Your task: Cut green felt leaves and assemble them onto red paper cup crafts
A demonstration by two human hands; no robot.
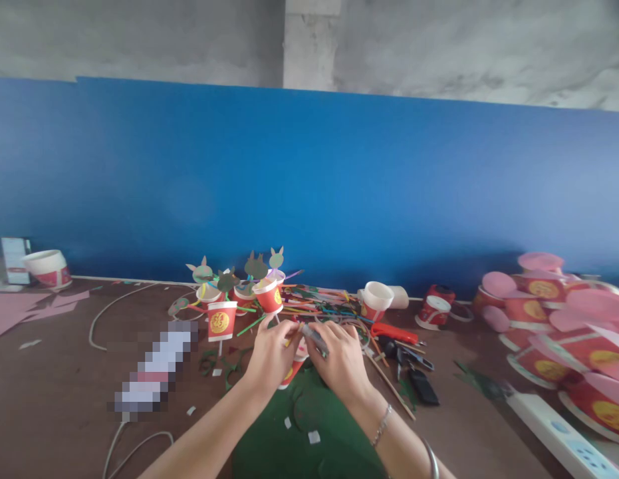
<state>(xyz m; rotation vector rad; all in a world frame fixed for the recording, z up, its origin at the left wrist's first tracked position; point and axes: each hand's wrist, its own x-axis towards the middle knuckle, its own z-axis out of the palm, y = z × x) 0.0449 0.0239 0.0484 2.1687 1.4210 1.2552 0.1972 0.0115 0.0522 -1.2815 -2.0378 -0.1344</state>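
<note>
A red-and-white paper cup [292,374] with a yellow print is tilted between my two hands, partly hidden behind them. My left hand [270,354] curls against its left side, thumb and fingers closed near the rim. In the closed fingers of my right hand [341,352] is a small greyish piece [316,340], too blurred to name. Both sets of fingertips nearly meet above the cup. Beneath lies a green sheet [309,416] with small white scraps on it.
Finished-looking cups with animal-head cutouts, such as one red cup [222,321], stand behind to the left. Coloured straws [319,303], an orange-red cutter [395,332] and a black key fob [423,386] lie beyond. Pink-topped cups [531,309] and a power strip [563,432] occupy the right.
</note>
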